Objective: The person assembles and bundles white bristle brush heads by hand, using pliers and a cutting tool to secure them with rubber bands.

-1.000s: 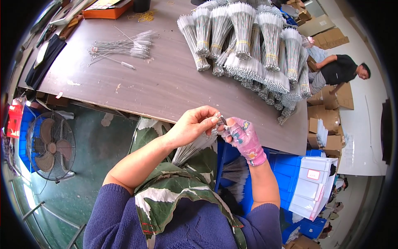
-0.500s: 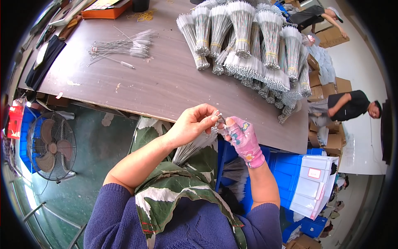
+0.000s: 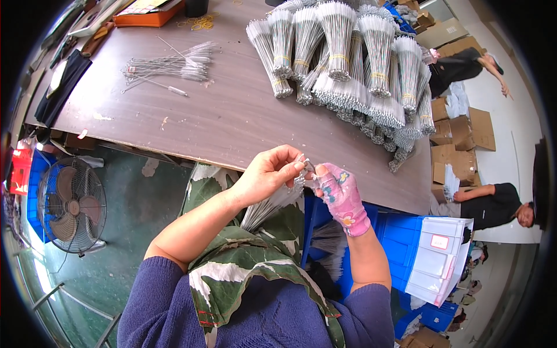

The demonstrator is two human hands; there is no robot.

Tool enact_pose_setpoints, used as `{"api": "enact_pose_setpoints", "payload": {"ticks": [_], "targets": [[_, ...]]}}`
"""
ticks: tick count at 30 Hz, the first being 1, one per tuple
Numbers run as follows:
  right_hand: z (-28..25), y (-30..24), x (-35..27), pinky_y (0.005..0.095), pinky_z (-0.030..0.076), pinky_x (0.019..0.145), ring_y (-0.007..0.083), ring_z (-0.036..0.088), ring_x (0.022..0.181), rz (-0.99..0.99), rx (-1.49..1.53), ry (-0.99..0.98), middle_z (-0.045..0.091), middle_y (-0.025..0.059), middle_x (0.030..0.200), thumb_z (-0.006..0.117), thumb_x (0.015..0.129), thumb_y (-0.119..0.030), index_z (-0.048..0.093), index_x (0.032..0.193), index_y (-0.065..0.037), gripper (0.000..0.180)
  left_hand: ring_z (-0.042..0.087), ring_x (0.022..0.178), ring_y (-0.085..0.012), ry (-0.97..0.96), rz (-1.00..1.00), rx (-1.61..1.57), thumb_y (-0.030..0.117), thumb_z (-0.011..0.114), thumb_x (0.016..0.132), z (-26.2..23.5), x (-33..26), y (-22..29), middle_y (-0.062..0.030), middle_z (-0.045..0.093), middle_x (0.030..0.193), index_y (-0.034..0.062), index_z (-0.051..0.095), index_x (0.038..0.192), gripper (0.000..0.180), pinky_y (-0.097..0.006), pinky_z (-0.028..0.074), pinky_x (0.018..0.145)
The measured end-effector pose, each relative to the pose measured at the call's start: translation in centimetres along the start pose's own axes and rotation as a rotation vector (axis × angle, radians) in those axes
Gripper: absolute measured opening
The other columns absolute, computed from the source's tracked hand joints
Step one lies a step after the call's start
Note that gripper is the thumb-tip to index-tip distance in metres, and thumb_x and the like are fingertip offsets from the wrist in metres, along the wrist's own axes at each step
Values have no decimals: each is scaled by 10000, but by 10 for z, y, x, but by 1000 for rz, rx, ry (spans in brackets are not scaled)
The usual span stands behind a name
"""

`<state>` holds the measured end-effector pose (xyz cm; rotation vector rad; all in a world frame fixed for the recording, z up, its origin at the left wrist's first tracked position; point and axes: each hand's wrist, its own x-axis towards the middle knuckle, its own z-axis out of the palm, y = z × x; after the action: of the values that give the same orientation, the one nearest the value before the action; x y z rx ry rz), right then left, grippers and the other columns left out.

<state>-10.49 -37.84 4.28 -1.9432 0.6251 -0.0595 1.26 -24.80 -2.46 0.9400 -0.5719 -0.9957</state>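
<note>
My left hand (image 3: 268,176) is bare and closed in a pinch, its thumb and forefinger on small silver wire ends just past the table's front edge. Facing it, my right hand (image 3: 341,197) wears a pink flowered fingerless glove. Its fingertips are pinched on the same wire ends, and a short grey piece shows between the hands. A bundle of thin wire brushes (image 3: 268,210) with pale bristles slants below my left hand, over the camouflage apron (image 3: 232,255). How the pinched ends join the bundle is partly hidden by my fingers.
Many bundled wire brushes (image 3: 339,43) are heaped on the table (image 3: 191,124) at the far right. Loose brushes (image 3: 171,64) and yellow rubber bands (image 3: 202,22) lie at the left. Blue bins (image 3: 394,240) stand right, a fan (image 3: 72,206) left. Two people stand among cartons.
My hands stay almost in place, with only slight finger movement at the wire ends. In the background at right, both people have shifted position.
</note>
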Motion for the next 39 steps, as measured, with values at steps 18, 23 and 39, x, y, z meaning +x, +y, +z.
{"api": "enact_pose_setpoints", "payload": {"ticks": [18, 23, 39], "targets": [[-19, -4, 13, 190, 277, 425, 39, 385, 449, 184, 167, -257, 477, -19, 537, 494, 919, -332, 647, 821, 4, 382, 499, 695, -52, -41, -47, 58, 154, 563, 901, 0, 0, 4, 18, 563, 826, 29, 571, 975, 145, -210, 444, 654], [-24, 21, 13, 194, 259, 366, 47, 356, 386, 308, 545, -422, 444, -22, 503, 464, 918, -421, 610, 808, 2, 461, 483, 666, -31, -94, -14, 57, 166, 558, 906, 1, 4, 2, 40, 557, 777, 30, 582, 978, 155, -190, 432, 619], [8, 12, 22, 222, 480, 615, 92, 565, 700, -255, 278, -7, 598, 30, 822, 612, 834, -48, 600, 918, -11, 93, 586, 837, -100, -150, -49, -117, 147, 553, 906, -9, 9, -3, -30, 598, 894, 6, 528, 1004, 173, -261, 468, 805]]}}
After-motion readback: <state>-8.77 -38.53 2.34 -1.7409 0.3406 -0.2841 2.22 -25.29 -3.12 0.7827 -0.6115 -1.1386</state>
